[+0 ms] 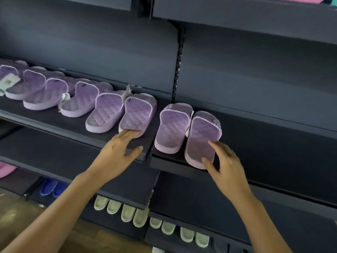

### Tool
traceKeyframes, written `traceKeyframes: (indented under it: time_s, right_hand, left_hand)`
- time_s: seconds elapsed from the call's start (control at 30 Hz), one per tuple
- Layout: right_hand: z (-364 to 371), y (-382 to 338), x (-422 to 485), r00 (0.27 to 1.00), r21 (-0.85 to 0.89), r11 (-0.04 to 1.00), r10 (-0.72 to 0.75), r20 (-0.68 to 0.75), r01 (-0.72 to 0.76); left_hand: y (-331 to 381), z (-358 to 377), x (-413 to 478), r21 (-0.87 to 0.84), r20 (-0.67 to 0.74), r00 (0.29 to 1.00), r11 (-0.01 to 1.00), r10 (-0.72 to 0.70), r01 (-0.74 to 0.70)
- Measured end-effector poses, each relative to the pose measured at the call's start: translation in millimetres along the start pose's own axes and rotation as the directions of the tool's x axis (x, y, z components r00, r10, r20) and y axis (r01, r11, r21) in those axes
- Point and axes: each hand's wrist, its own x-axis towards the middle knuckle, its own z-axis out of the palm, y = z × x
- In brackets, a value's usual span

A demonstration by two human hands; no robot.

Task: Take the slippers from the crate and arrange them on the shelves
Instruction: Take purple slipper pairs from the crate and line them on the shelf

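Observation:
Several lilac quilted slippers stand in a row on a dark shelf (76,128). My left hand (118,152) lies at the shelf's front edge, its straight fingers touching the heel of one lilac slipper (138,115). On the adjoining shelf section (273,143) to the right sits a pair. My right hand (226,165) holds the heel of that pair's right slipper (202,136), thumb under the heel's edge and fingers on the insole. Its partner (173,126) stands just left of it. The crate is not in view.
Pale green slippers (127,210) line a low shelf beneath my arms, and blue ones (51,187) sit at the lower left. A pink item (5,170) shows at the left edge. The upright slotted post (177,70) divides the two shelf sections.

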Motion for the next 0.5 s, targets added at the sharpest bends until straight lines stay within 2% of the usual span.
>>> traceKeyframes:
  time_s: [0.23, 0.37, 0.5]
  right_hand:
    - [8, -53, -21, 0.995, 0.057, 0.995, -0.086, 0.044, 0.083]
    - [17, -101, -31, 0.99, 0.051, 0.992, -0.123, 0.07, 0.119]
    - [34, -159, -42, 0.979, 0.043, 0.987, -0.158, 0.126, 0.154]
  left_hand:
    - [-27, -42, -53, 0.125, -0.025, 0.999, 0.991, -0.048, 0.05]
    - [-54, -84, -83, 0.215, -0.037, 0.997, 0.974, -0.063, 0.07]
    - [-86, -130, -125, 0.232, -0.058, 0.991, 0.964, -0.119, 0.129]
